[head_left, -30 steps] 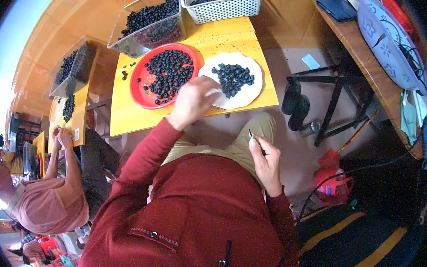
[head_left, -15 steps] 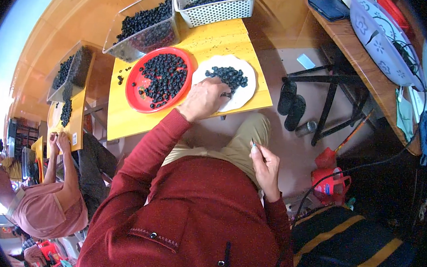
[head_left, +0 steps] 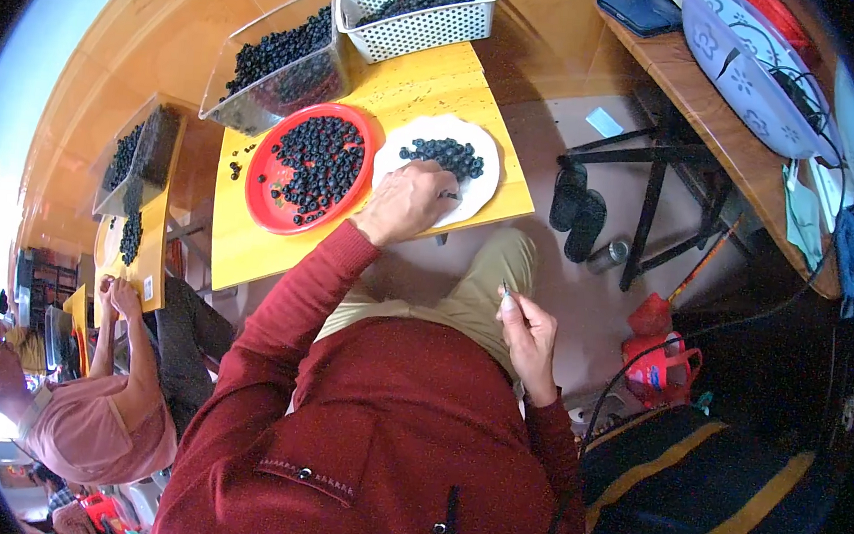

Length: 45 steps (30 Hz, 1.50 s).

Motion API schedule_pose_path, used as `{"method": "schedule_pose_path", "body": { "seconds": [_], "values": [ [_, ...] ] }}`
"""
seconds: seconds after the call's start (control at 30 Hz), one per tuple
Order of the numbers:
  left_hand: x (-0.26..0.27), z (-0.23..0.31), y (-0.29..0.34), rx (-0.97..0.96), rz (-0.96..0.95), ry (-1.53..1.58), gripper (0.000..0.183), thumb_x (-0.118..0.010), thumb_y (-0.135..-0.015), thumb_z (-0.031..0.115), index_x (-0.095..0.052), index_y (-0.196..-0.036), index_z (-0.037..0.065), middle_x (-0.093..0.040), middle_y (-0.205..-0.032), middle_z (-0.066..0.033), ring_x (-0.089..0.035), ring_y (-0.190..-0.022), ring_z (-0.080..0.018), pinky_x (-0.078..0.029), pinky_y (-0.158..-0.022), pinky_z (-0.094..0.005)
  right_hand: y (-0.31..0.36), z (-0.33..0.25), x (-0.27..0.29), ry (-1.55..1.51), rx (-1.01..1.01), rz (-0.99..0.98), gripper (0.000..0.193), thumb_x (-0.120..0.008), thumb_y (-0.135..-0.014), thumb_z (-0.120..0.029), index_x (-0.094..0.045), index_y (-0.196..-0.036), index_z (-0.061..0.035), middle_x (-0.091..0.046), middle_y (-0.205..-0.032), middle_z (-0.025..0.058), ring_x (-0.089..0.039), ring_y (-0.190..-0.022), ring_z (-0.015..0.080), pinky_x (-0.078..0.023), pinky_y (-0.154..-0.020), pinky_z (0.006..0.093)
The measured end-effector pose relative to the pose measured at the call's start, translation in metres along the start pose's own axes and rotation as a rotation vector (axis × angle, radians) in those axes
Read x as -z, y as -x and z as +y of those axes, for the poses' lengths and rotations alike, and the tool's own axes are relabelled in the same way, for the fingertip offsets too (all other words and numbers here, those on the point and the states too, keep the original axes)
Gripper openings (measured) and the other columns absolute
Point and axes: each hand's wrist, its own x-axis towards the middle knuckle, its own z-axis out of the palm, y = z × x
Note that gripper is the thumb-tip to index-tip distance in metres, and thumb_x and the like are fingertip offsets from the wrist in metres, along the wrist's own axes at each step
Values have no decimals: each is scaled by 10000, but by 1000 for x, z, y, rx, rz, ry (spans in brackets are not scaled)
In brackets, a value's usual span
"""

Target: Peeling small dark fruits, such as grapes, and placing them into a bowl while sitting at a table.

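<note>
While my L hand [head_left: 407, 205]'s over the white plate [head_left: 477, 199], grip unclear, R hand [head_left: 529, 343], well apart, pinches a tiny item [head_left: 502, 289]; specks dot yellow tbl [head_left: 277, 260]; co-worker [head_left: 98, 427] at L.

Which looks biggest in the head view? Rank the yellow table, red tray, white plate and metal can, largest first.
1. Yellow table
2. Red tray and white plate: too alike to rank apart
3. Metal can

Plastic & cloth — mixed finishes
Red plate [head_left: 259, 197] glossy plast.; bin [head_left: 244, 112] clear, smooth plast. — berries [head_left: 317, 158] matt, rough-lookin'; sweater [head_left: 398, 385] matt cloth; tabletop [head_left: 293, 253] smooth.
</note>
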Motion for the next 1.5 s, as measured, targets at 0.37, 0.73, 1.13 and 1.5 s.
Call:
{"method": "schedule_pose_path", "body": {
  "seconds": [0.37,0.73,1.13,1.5],
  "values": [
    [3,4,1,-100,-46,-40,164,-646,-837,178,-722,-932,68,-683,-923,-142,-649,-881,-354,-535,-760,-451,1,3,3,-5,-15,0,302,-573,-1014,-234,-670,-1175,2,-600,-778,-32,-384,-528,-10,-291,-465,187],
    [5,23,10,-142,-55,-44,281,-756,-777,260,-701,-970,63,-644,-995,-122,-618,-946,-330,-510,-826,-442,-1,6,6,-45,-66,7,303,-565,-1019,-235,-663,-1167,11,-595,-781,-28,-374,-530,-10,-286,-471,183],
    [-2,29,30,-118,154,238,144,-711,-820,45,-680,-959,23,-664,-854,-100,-671,-727,-255,-548,-684,-342,-7,3,8,-73,-98,-8,305,-542,-1029,-210,-642,-1188,31,-583,-784,-24,-371,-522,-11,-274,-458,182],
    [1,22,65,465,232,1464,186,-710,-876,12,-685,-1060,-4,-716,-961,-73,-684,-855,-134,-579,-781,-285,-32,-37,-18,-106,-130,-60,302,-545,-1028,-229,-651,-1167,18,-572,-782,-31,-358,-516,-12,-257,-454,185]
  ]
}}
